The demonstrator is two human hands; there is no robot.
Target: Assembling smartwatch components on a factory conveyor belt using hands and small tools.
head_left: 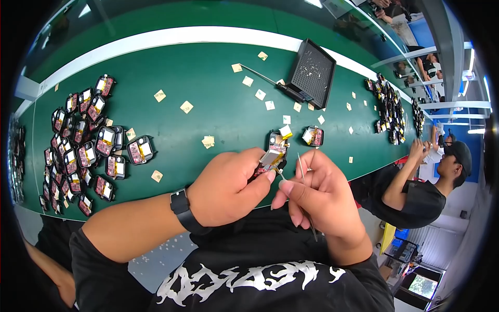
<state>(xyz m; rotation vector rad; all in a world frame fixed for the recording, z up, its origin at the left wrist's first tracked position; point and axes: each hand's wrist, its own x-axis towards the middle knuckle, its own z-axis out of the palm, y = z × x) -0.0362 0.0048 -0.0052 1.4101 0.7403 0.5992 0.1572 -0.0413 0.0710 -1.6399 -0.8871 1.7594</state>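
Note:
Pinched in my left hand, between thumb and fingers, is a small open electronic device. It has a black casing, a reddish circuit board and a silver battery pouch with yellow tape. My fingers cover its lower part. From the right, my right hand grips thin metal tweezers whose arms slant past the thumb and fingers. Its thumb and fingertips are close to the device's near right edge. Whether anything is between the tweezer tips is too small to tell. Another open device lies just beyond my right hand.
Many similar devices are heaped on the left of the green table; another pile lies far right. A black tray holds small pale bits, with a screwdriver-like tool against it. Paper squares are scattered about. A co-worker sits to the right.

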